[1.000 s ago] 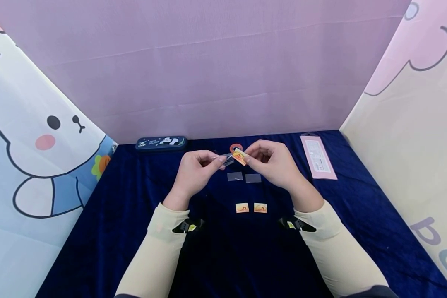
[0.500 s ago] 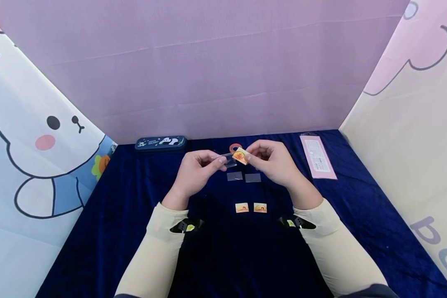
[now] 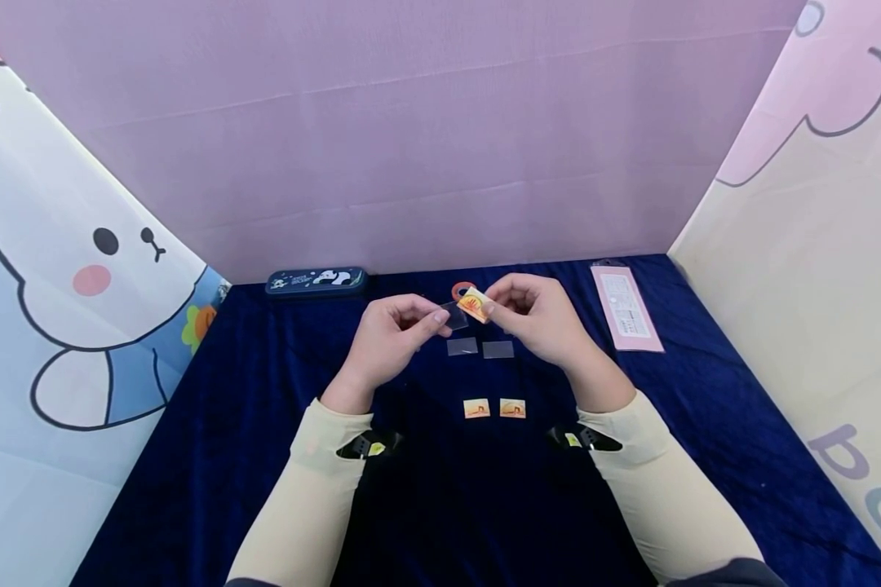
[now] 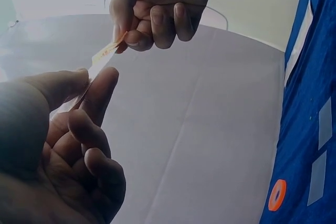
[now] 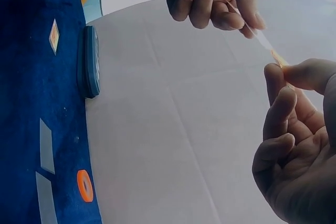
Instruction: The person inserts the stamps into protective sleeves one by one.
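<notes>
Both hands loaded, held up off the counter (image 3: 426,505), which is covered in dark-blue velvety cloth. My left hand (image 3: 385,342) has a small clear plastic rectangular piece (image 3: 456,316) pinched between thumb and fingers. My right hand (image 3: 546,326) pinches a small yellow-and-orange printed rectangular card (image 3: 473,304) between thumb and index finger; its other fingers are bent and carry nothing. Card is tilted, its left edge meeting the plastic piece between my two hands. Can't tell from any view whether the card is inside the plastic or just against it.

On the cloth below my hands: two more flat clear rectangles, left one (image 3: 462,346) and right one (image 3: 498,350), side by side with a narrow gap. Nearer me, two more yellow-orange printed cards, left card (image 3: 476,408) and right card (image 3: 512,408), also side by side, not touching.

Orange ring-shaped roll (image 5: 80,184) lies flat past the clear rectangles; head view has it partly hidden behind the card I'm holding. Dark-blue oblong case with panda print (image 3: 316,281) sits at the far edge, left of my hands. Pink rectangular flat pack with a white printed panel (image 3: 627,308) lies to the right, well apart from my right hand.
</notes>
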The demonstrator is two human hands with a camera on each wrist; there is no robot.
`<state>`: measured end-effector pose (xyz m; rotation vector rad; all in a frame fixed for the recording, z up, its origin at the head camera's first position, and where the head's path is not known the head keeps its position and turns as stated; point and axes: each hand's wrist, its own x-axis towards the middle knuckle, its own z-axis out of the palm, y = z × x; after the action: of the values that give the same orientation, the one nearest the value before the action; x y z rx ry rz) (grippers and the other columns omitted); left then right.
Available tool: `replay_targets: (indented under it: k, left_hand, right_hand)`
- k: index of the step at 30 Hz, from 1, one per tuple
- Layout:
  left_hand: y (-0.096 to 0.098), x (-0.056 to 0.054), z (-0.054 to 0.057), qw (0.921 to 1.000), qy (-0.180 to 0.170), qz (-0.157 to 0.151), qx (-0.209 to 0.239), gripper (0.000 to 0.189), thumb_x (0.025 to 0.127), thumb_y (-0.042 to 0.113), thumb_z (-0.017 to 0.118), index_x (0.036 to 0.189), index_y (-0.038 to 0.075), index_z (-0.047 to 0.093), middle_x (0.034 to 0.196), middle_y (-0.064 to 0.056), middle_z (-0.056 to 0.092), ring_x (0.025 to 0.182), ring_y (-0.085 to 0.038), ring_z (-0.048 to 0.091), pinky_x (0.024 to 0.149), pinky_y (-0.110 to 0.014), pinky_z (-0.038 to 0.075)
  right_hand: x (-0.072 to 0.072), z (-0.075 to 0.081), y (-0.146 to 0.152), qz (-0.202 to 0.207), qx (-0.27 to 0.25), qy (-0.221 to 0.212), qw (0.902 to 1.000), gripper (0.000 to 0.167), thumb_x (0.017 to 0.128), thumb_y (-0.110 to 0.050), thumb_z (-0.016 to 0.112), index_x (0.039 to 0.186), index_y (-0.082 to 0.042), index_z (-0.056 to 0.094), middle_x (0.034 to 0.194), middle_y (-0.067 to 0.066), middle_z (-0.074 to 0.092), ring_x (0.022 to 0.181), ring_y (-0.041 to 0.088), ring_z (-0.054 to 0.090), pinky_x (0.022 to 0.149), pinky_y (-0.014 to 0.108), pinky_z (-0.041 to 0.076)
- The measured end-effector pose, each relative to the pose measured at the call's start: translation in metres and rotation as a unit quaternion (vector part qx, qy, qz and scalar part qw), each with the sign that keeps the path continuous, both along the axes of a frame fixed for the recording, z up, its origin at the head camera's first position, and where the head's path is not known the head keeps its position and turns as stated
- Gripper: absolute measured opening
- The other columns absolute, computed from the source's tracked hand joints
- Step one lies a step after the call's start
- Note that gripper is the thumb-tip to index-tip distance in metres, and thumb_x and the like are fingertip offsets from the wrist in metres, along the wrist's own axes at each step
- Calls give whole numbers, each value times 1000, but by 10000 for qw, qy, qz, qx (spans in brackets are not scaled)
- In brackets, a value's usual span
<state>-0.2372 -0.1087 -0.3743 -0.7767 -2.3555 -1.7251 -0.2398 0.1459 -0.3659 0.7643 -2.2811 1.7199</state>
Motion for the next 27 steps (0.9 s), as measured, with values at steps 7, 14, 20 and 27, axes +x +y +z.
replay_targets:
  k: [7,14,20,27]
  left_hand:
    - [1,-1,-1,10000,42,25,55,14,102,26,73,100,13,79,86,2,78,52,-22,48,49,-29,39]
    - [2,0,0,10000,22,76,53,16,102,25,73,101,10,79,86,0,79,53,-20,48,49,-28,39]
    - [2,1,1,9999,14,67,82,16,102,25,73,101,11,79,86,0,79,51,-22,45,49,-28,37]
    - [2,0,-1,9999,88,19,108,13,101,26,74,100,15,80,85,2,78,51,-22,48,48,-28,39]
  right_hand:
    - [-1,-1,-2,60,131,44,9999,4,97,-11,76,98,-7,77,81,9,71,63,21,57,54,25,44]
    - [2,0,-3,152,244,-41,9996,4,97,-12,77,99,-9,78,82,5,72,65,23,59,54,26,43]
    - [2,0,-3,179,370,-89,9991,4,96,-11,78,99,-8,77,81,5,72,68,23,63,56,27,45]
    - [2,-1,-3,213,562,-86,9982,4,95,-10,78,99,-8,77,81,4,73,65,23,62,55,27,43]
